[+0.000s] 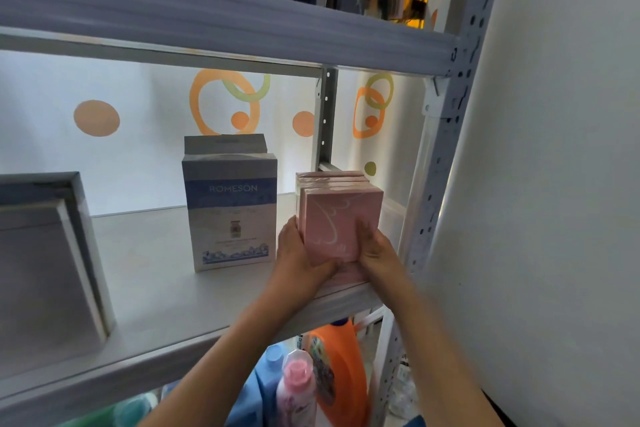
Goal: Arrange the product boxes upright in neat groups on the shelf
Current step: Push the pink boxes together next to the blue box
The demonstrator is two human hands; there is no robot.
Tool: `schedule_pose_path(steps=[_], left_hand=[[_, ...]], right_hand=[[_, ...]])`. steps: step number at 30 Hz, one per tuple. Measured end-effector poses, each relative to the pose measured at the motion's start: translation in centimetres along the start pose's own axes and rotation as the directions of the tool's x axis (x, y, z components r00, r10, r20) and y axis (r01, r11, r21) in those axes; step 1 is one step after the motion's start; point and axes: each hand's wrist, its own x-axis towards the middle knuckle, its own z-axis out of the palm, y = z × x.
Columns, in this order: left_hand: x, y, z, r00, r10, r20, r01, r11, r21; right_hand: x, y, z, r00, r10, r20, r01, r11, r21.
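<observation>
Both hands clamped on the front pink, film-wrapped cardboard box: left hand on its left edge, right hand on its right, fingers curled round it. Behind the fingers, upright, a row of matching pink boxes on the pale grey shelf board. Just left of the fingers, a tall white-and-blue "ROMESON" carton.

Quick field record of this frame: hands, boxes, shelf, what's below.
left hand: holds front pink box, left side
right hand: holds same box, right side
pink boxes: upright row, right end of shelf
blue box: upright, left of the pink row, another behind it
grey box: far left
below shelf: orange bottle, pink bottle
</observation>
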Motion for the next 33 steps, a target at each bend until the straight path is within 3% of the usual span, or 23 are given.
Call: schedule_pose_path(steps=[3, 8, 21, 28, 33], left_hand=[[-0.2, 0.5, 0.2, 0.998, -0.010, 0.061, 0.019, 0.989, -0.144], [-0.1, 0.6, 0.8, 0.999, 0.014, 0.041, -0.006, 0.981, -0.194], [0.5, 1.2, 2.7, 0.999, -0.020, 0.026, 0.024, 0.989, -0.148], [0.4, 1.2, 3.0, 0.999, -0.020, 0.025, 0.022, 0.995, -0.093], [0.1, 1.3, 2.7, 1.000, -0.002, 0.021, 0.005, 0.990, -0.144]], right_hand=[[-0.2, -0.6, -0.6, 0.999, 0.045, 0.010, -0.045, 0.997, -0.055], [-0.2, -0.5, -1.4, 0.995, 0.071, -0.066, -0.077, 0.992, -0.101], [-2.4, 0.5, -0.9, 0.975, 0.031, -0.222, -0.080, 0.973, -0.215], [-4.1, -0.1, -2.5, 0.977, 0.089, -0.195, -0.156, 0.919, -0.361], [-5.1, -1.0, -3.0, 0.979, 0.125, -0.164, -0.175, 0.923, -0.342]])
